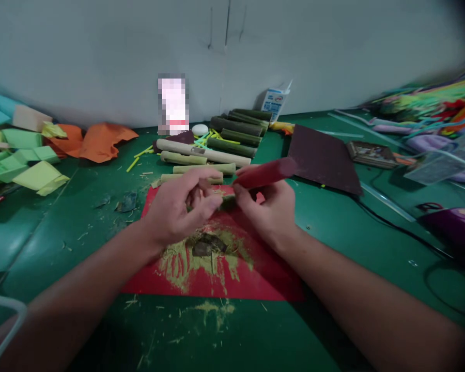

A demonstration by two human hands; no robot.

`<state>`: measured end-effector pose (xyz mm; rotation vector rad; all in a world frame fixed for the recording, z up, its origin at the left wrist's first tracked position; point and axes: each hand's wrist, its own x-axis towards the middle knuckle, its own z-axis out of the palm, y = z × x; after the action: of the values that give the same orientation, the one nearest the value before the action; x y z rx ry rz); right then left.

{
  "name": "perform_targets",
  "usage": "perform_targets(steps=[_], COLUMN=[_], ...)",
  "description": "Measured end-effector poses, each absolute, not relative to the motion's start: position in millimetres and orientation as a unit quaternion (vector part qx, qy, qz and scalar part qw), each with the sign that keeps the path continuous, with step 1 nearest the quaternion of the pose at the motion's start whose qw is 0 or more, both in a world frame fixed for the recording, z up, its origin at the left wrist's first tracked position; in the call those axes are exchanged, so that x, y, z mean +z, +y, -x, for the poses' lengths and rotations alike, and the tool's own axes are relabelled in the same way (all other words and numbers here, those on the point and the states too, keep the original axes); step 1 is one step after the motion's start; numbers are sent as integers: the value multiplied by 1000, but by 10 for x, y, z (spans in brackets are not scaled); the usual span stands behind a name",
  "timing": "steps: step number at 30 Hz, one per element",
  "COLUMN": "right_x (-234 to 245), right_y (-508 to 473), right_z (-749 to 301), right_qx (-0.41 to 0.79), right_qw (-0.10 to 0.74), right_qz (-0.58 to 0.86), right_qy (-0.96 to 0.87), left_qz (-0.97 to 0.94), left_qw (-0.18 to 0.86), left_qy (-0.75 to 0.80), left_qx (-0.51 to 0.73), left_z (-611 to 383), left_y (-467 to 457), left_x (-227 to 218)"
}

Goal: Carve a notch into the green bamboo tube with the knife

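My left hand is closed round a small piece of bamboo, mostly hidden by the fingers, above a red paper sheet. My right hand grips a red-handled tool, its handle pointing up and right; the working end meets the bamboo piece between the hands and is hidden. Pale green shavings lie piled on the red sheet below the hands.
Peeled and dark green bamboo sticks lie behind the hands. A dark sheet lies to the right, orange paper and coloured paper blocks to the left. A purple tool with a black cable sits far right, on a green mat.
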<state>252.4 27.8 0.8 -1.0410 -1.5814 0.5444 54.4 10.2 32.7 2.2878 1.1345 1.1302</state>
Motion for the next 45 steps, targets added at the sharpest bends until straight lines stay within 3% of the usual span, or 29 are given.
perform_targets(steps=[5, 11, 24, 33, 45], right_x=[-40, -32, -5, 90, 152], right_y=[359, 326, 400, 467, 526], right_z=[-2505, -2483, -2505, -2416, -2219], right_qx=[310, 372, 351, 374, 359], right_qw=[603, 594, 552, 454, 436], right_qz=[445, 434, 457, 481, 494], right_qy=[-586, -567, -604, -650, -661], left_qz=[-850, -873, -855, -865, -881], left_qw=[67, 57, 81, 90, 86], left_qy=[461, 461, 481, 472, 442], left_qx=[244, 150, 179, 144, 143], left_z=[-455, -440, -442, -425, -414], left_y=[279, 303, 333, 397, 418], left_x=[224, 175, 40, 3, -71])
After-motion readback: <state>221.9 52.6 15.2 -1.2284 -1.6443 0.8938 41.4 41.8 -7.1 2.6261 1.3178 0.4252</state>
